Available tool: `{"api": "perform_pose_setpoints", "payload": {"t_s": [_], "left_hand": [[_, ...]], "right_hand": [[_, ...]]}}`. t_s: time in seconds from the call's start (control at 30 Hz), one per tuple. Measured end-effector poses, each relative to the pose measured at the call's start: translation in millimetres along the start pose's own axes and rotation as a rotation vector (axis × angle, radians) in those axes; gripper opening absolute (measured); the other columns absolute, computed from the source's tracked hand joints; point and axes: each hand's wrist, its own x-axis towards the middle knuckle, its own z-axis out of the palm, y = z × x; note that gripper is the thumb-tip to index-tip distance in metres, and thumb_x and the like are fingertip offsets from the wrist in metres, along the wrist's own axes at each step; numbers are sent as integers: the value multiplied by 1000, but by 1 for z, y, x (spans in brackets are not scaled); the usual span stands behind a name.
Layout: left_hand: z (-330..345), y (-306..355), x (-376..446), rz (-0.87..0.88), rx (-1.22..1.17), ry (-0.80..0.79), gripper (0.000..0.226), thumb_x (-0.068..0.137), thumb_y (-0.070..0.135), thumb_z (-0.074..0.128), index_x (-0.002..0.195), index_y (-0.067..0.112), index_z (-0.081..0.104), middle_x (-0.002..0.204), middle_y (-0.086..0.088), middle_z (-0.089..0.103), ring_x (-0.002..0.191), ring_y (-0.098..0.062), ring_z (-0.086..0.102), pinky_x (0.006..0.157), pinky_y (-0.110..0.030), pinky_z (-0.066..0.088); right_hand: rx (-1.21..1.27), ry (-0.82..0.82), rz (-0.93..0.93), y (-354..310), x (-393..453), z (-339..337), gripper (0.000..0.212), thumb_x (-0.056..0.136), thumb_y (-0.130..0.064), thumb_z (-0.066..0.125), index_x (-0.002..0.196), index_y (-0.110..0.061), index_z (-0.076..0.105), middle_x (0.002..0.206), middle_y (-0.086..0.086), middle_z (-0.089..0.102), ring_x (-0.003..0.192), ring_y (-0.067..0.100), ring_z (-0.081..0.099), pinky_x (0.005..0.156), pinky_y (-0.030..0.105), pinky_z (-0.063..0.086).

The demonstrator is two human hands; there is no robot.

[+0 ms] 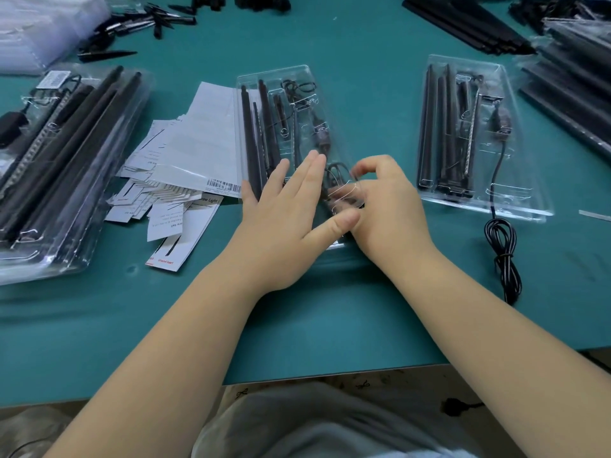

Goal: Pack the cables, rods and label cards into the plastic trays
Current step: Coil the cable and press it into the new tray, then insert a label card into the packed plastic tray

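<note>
1. The middle tray (281, 77) is lying on the teal counter (297, 309) straight ahead of the person, its long axis running away from them and its near end under both hands.
2. Inside the middle tray, the black rods (254, 133) are sitting along its left side, parallel to that long axis, seemingly so each stays in its moulded channel.
3. The coiled cable (337, 175) is being worked into the pocket at the tray's near right corner; its lead is running up the tray's right side toward the far end.
4. The left hand (281, 219) is lying flat with fingers straight, pressing on the tray's near end, probably to keep it from sliding.
5. The right hand (383, 206) is curling its fingers round the coil, pinching it down into the pocket.
6. Left of the middle tray, loose label cards (185, 153) are lying in a heap, within easy reach.
7. Right of the middle tray, a second tray (529, 200) is lying parallel, its own cable (502, 252) trailing out over the near edge, not yet tucked in.
8. Far left of the middle tray, packed trays (66, 166) are stacked.
</note>
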Motion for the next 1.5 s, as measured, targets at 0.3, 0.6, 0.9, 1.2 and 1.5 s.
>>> {"api": "perform_pose_setpoints", "payload": {"t_s": [0.3,0.6,0.9,1.2,1.5], "left_hand": [[0,1,0,10,0,-1,98,71,84,4,152,29,-2,159,18,-6,146,-11,-7,115,-58,-6],[3,-3,2,33,71,22,86,82,71,11,153,24,-1,161,11,-2,147,-17,-3,118,-46,-4],[-41,4,-9,-23,393,259,83,76,73,35,135,16,46,127,-7,57,115,-30,51,88,-42,43],[-55,-56,-57,-708,438,232,35,90,43,55,82,8,59,83,-10,58,74,-28,48,57,-29,31],[-70,-46,-72,-495,401,545,20,84,27,52,68,16,57,66,-13,60,65,-36,56,60,-38,45]], "right_hand": [[-452,-21,-107,-9,3,-1,17,83,-21,54,88,-23,70,64,-7,46,79,16,35,59,30,20],[-522,-118,5,-20,13,-1,24,85,-23,49,91,-24,72,69,-1,57,71,25,49,75,32,35],[-256,-54,148,-17,30,6,18,87,-27,59,93,-31,75,96,-2,73,91,23,63,73,25,45],[-185,0,189,-11,34,10,16,85,-27,63,97,-31,74,95,-6,73,94,18,63,72,23,42],[6,148,169,-3,33,14,56,73,-20,79,122,-25,53,97,-10,39,54,-9,49,66,18,32]]}}
